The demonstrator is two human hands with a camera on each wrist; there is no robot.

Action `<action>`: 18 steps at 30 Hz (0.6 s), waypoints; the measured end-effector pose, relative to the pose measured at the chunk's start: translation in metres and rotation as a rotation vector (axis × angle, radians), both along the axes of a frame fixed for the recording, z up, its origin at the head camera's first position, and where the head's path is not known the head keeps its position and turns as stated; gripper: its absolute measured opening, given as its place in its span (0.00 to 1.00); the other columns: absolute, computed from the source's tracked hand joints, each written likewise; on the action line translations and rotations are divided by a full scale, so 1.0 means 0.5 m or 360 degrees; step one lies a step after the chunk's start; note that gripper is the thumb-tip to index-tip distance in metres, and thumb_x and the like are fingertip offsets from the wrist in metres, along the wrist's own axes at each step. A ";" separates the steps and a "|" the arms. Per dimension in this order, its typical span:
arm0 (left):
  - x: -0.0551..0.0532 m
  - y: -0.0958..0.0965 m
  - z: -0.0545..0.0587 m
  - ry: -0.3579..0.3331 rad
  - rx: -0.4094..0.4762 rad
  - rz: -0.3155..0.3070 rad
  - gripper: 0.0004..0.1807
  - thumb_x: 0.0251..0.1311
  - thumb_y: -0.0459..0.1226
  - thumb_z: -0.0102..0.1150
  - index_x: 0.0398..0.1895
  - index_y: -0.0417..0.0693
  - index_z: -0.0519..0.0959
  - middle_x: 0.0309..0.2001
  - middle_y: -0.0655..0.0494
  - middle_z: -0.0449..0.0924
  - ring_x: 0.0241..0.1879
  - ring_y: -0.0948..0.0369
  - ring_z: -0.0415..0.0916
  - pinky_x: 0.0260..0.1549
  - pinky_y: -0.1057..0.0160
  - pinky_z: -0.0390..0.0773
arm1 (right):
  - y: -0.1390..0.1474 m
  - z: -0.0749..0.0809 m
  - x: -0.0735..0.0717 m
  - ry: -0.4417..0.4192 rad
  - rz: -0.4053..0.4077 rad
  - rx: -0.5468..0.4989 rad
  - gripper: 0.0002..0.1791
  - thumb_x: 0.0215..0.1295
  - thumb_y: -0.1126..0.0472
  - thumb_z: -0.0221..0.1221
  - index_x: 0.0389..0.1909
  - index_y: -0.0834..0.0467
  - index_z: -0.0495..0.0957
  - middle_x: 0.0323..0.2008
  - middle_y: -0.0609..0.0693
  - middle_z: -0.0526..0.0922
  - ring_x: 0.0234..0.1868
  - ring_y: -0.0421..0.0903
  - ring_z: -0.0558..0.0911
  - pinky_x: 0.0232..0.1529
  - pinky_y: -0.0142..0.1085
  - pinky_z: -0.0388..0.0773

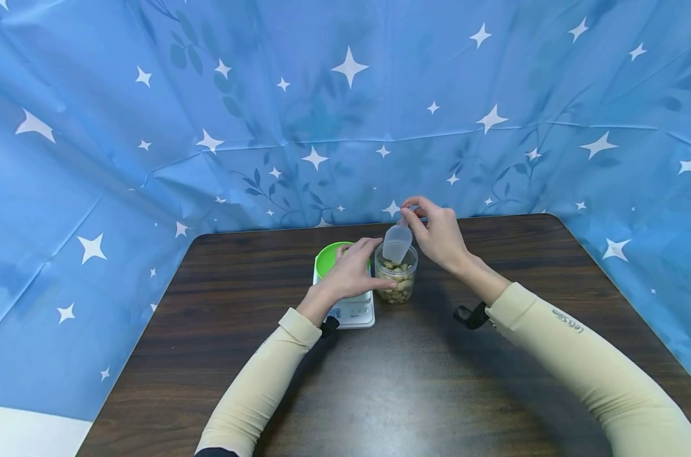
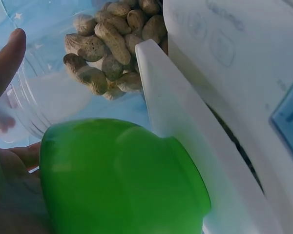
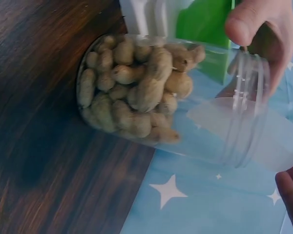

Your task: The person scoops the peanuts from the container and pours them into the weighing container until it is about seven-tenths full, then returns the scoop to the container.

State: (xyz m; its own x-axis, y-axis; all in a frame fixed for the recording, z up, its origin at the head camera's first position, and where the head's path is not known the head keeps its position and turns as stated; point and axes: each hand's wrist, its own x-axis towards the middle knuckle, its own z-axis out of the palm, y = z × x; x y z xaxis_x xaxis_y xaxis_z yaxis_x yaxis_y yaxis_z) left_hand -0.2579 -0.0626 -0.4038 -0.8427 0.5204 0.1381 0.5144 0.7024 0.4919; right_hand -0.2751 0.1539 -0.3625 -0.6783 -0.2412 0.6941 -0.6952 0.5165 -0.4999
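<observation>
My right hand (image 1: 439, 238) pinches the handle of a translucent white plastic scoop (image 1: 397, 243) from above. The scoop's bowl tips down into the mouth of a clear jar (image 3: 205, 141), over unshelled peanuts (image 3: 136, 97) that fill its lower part. My left hand (image 1: 351, 270) reaches across a green bowl (image 2: 122, 175) to the jar's left side. Its thumb (image 3: 241, 29) is stretched out by the jar near the rim, with the fingers spread toward the far side. Under the green bowl is a white kitchen scale (image 1: 357, 314), its display partly covered by the left wrist.
The scale and the jar stand side by side near the back edge of a dark wood table (image 1: 254, 266). A blue curtain with white stars (image 1: 322, 95) hangs right behind that edge.
</observation>
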 end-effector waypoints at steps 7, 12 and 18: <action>-0.003 0.010 0.000 0.0003 -0.0001 -0.0015 0.52 0.54 0.59 0.74 0.77 0.45 0.64 0.68 0.51 0.71 0.68 0.56 0.67 0.67 0.34 0.53 | 0.000 -0.013 0.002 0.0158 0.0093 0.0195 0.06 0.75 0.66 0.59 0.47 0.63 0.82 0.28 0.53 0.85 0.14 0.37 0.67 0.18 0.35 0.64; -0.006 0.014 0.000 -0.0010 -0.0003 -0.0015 0.52 0.55 0.59 0.74 0.78 0.47 0.63 0.67 0.53 0.73 0.67 0.57 0.68 0.66 0.34 0.53 | 0.000 -0.018 0.006 0.0275 0.0214 0.0348 0.05 0.72 0.68 0.63 0.45 0.60 0.82 0.31 0.51 0.85 0.23 0.40 0.76 0.25 0.38 0.74; -0.008 0.015 -0.001 -0.0001 0.0012 -0.0022 0.51 0.55 0.58 0.75 0.77 0.47 0.64 0.69 0.53 0.73 0.67 0.56 0.70 0.65 0.36 0.56 | 0.003 -0.026 0.004 0.0340 0.0323 0.0436 0.07 0.69 0.68 0.65 0.46 0.59 0.82 0.35 0.50 0.86 0.29 0.43 0.82 0.30 0.41 0.78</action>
State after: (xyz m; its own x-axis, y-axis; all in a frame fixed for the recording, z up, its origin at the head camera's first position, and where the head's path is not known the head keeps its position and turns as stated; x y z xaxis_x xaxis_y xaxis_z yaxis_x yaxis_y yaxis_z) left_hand -0.2617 -0.0551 -0.4042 -0.8354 0.5310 0.1417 0.5239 0.6915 0.4973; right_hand -0.2733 0.1552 -0.3755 -0.4451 -0.5512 0.7057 -0.8703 0.4518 -0.1960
